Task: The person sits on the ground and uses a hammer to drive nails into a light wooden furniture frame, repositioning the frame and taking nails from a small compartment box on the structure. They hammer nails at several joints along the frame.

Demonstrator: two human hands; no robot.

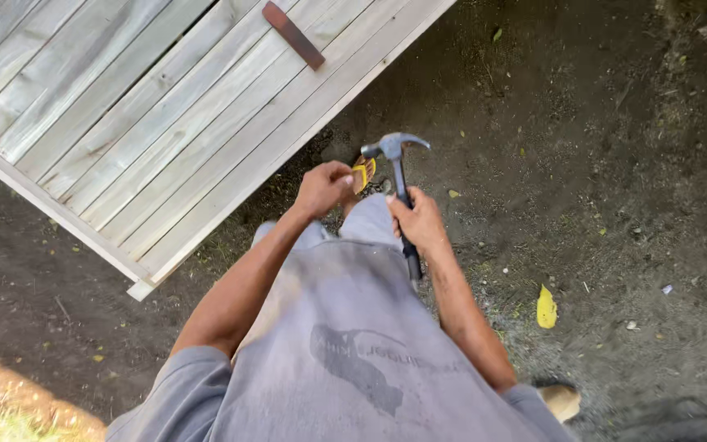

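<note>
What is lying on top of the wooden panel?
On the wooden panel lies one flat rusty brown strip, near its far edge. The ground under the panel is covered and cannot be seen.

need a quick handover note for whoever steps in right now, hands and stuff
Right hand: closed round the hammer handle, head up, over the dirt.
Left hand: fingers curled in front of the body beside the hammer head; whether it holds anything is unclear.
Wooden panel lies flat on the ground to the left, a brown strip on its far part.
Done: hammer in hand.
Left: hammer has not touched the panel.
</note>
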